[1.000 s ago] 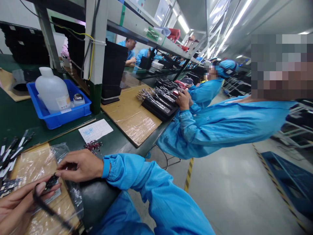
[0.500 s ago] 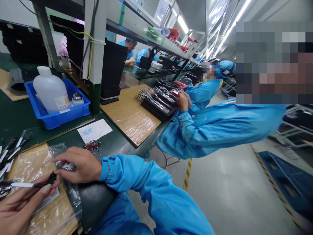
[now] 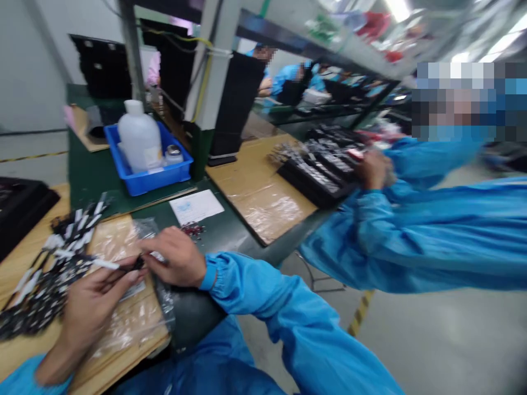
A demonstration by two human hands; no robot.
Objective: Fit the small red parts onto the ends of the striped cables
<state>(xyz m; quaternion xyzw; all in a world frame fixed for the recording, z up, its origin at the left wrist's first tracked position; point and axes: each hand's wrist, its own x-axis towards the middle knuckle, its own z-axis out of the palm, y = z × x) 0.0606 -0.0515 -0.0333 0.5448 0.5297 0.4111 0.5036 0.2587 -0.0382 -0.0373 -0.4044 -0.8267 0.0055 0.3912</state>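
Observation:
My left hand holds a thin white-tipped strip whose dark end meets a small black part. My right hand sits just beyond it, fingertips at that part, though blur hides any grip. Beneath both hands lies a clear plastic bag on a cardboard sheet. A heap of black-and-white strips lies left of my left hand. A small pile of dark red parts sits past my right fingers, next to a white paper slip.
A blue bin holds a white plastic bottle and a small jar. To the right, a co-worker's hand is at a black tray of metal-and-black strips. A black pad lies at far left.
The view has swung left and blurred, bringing more of the strip heap into sight. My hands have come closer together, and the strip in my left hand now reaches toward my right fingers.

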